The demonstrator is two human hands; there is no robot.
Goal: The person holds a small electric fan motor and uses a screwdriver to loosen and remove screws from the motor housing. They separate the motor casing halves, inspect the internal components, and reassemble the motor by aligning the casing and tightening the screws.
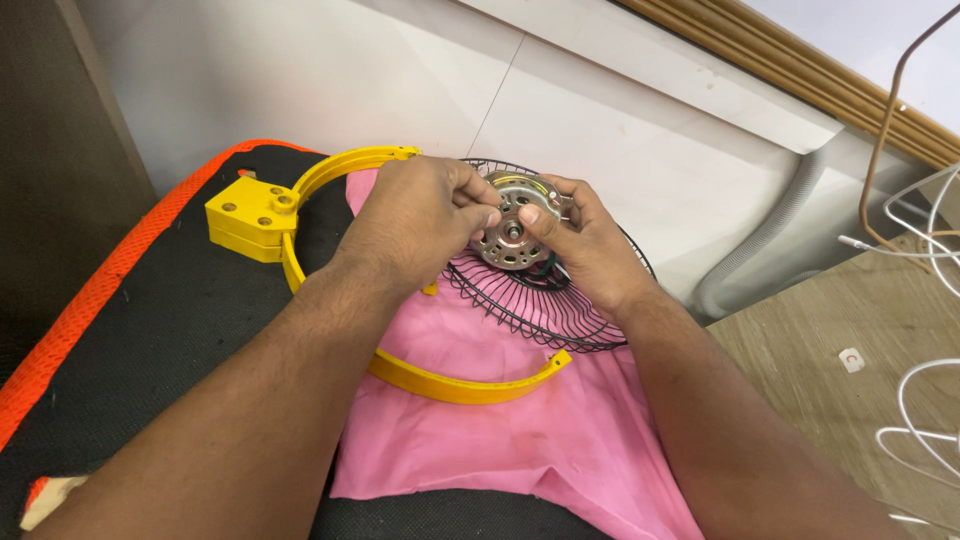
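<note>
We have both hands on the small silver fan motor (513,232), which sits at the hub of a black wire fan guard (540,300). Our left hand (415,222) comes in over the guard with its fingers (478,205) curled shut against the motor's upper left edge; our right hand (588,243) meets it from the other side, thumb pressed near the central shaft and the other fingers wrapped behind the housing. Between them, the hands cover much of the motor and the guard's middle, so we cannot tell how the motor is fixed there.

The guard lies on a pink cloth (520,440), and a yellow plastic ring (440,383), open at one end, curves around it, running under our left forearm; the ring's yellow block mount (250,215) sits at its left. All this rests on a black mat (180,330) with an orange edge (90,290).

To the right, a grey corrugated hose (770,235) runs along the white wall (330,75), and white wires (925,400) loop over a wooden floor (820,345).
</note>
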